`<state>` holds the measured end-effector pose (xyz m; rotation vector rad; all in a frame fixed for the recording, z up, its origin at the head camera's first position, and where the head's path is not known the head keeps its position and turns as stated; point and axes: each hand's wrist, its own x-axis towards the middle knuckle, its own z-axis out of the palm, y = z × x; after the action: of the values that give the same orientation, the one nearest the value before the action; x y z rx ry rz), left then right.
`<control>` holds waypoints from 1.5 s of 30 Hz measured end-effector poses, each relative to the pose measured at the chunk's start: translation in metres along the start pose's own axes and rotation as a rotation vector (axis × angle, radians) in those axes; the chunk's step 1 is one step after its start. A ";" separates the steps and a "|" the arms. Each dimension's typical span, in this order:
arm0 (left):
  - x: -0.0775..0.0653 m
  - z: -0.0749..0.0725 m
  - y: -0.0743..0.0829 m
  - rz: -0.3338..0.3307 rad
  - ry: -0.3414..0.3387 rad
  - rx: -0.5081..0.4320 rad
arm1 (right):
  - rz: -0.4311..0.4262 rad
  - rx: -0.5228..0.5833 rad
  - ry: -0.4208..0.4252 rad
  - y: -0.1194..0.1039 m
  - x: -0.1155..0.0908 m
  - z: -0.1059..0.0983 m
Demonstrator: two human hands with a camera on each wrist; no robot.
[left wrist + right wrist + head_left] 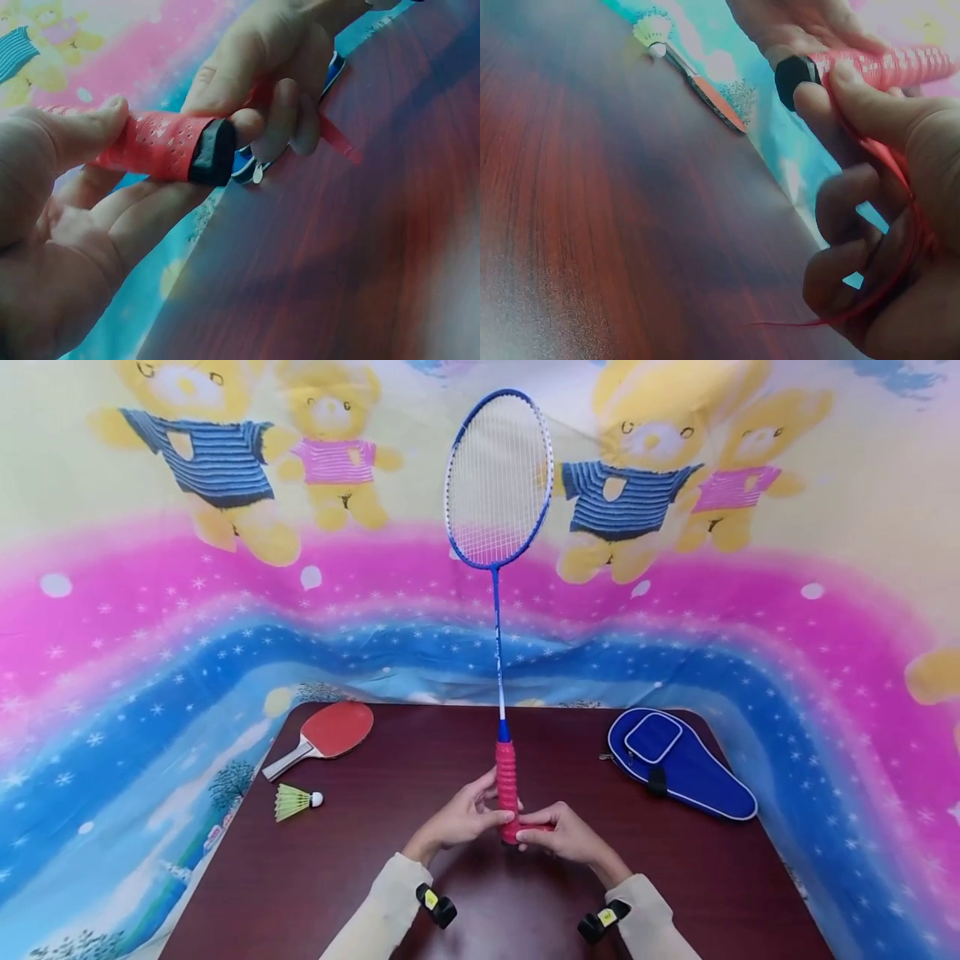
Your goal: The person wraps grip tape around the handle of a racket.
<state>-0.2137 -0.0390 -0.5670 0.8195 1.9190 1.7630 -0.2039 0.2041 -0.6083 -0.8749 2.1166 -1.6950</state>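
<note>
A blue and white badminton racket stands upright in front of me, strings at the top. My left hand holds its handle, thumb on one side and fingers behind. Red perforated grip tape covers the handle in ridged turns, leaving the black butt end showing. At the bottom of the handle, my right hand pinches the tape between thumb and index finger. A loose strip of that tape runs through the right palm, and its thin tail sticks out past the curled fingers.
On the dark red-brown table lie a red table tennis bat and a yellow-green shuttlecock at the left. A blue zipped bat case lies at the right. A bear-printed cloth hangs behind the table.
</note>
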 end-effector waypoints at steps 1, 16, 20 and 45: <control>0.000 -0.001 0.000 -0.001 -0.027 -0.006 | -0.009 -0.001 -0.008 0.001 0.001 0.001; -0.002 0.011 0.020 -0.018 0.326 0.339 | -0.144 -0.129 0.155 -0.003 0.006 0.020; -0.003 0.006 0.024 0.006 0.264 0.286 | -0.104 -0.091 0.156 -0.008 0.006 0.021; 0.005 -0.007 0.026 0.013 0.142 0.153 | 0.008 -0.107 0.164 -0.020 0.009 0.016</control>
<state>-0.2183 -0.0398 -0.5397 0.7783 2.1680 1.7400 -0.1966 0.1837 -0.5922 -0.7786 2.3333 -1.7163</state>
